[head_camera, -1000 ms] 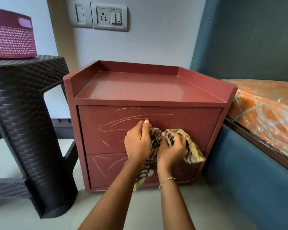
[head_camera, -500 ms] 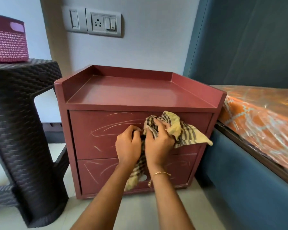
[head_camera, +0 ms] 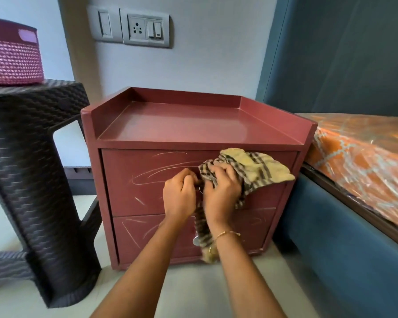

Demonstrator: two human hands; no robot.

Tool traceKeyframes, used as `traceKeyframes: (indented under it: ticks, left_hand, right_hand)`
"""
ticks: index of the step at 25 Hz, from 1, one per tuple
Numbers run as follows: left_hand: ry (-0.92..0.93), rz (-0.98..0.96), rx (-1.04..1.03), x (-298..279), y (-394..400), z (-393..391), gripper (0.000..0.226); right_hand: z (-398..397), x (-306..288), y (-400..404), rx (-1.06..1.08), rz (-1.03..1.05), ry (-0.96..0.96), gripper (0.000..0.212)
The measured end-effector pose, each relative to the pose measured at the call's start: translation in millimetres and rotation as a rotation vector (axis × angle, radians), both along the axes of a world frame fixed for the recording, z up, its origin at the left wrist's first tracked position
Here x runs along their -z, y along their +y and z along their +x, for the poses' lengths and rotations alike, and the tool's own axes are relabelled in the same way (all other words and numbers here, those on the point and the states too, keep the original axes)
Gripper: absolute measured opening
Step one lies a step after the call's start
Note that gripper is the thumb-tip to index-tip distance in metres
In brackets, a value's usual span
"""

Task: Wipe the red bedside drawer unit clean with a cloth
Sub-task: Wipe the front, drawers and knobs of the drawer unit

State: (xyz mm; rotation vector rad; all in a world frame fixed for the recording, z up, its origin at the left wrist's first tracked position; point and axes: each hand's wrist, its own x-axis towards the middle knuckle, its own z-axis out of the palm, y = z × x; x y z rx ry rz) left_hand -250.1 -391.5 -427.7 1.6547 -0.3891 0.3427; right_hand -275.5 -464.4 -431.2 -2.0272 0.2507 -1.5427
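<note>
The red bedside drawer unit (head_camera: 193, 125) stands against the wall, with two drawer fronts marked by pale scratches. A yellow and brown checked cloth (head_camera: 253, 171) is bunched against the top drawer front, and one end hangs down past the lower drawer's round metal knob (head_camera: 196, 241). My right hand (head_camera: 222, 191) grips the cloth at the middle of the top drawer. My left hand (head_camera: 180, 195) is closed right beside it at the drawer's centre, where the top knob is mostly hidden; I cannot tell whether it holds the knob or the cloth.
A dark woven plastic stool (head_camera: 32, 180) stands close on the left with a pink woven basket (head_camera: 12, 58) on top. A bed with an orange patterned cover (head_camera: 365, 161) and blue frame (head_camera: 345, 249) adjoins the unit's right side. Wall switches (head_camera: 145, 28) sit above. Pale floor lies in front.
The cloth has been lifted and bunched higher on the top drawer front, its loose end flaring up and right. Both hands stayed together at the drawer's centre; the view drew closer.
</note>
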Motion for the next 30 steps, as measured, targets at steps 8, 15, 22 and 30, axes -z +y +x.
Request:
traceKeyframes:
  ticks: [8,15,22,30]
  left_hand:
    - [0.039,0.082,0.059,-4.7,4.1,1.2,0.024]
    - [-0.090,0.121,0.013,-1.0,4.5,3.9,0.016]
    - [-0.081,0.132,0.078,7.1,4.2,11.7,0.014]
    - [-0.193,0.175,0.035,1.8,4.6,5.8,0.013]
  right_hand:
    - [-2.8,-20.2,-52.0,0.208,0.544,-0.125,0.023]
    - [6.1,-11.5,-1.8,-0.052,-0.036,-0.001,0.025]
    - [2.4,-15.3,-105.9,0.389,0.564,-0.151,0.034]
    - [-5.0,68.1,-7.2,0.237,-0.007,0.244,0.042]
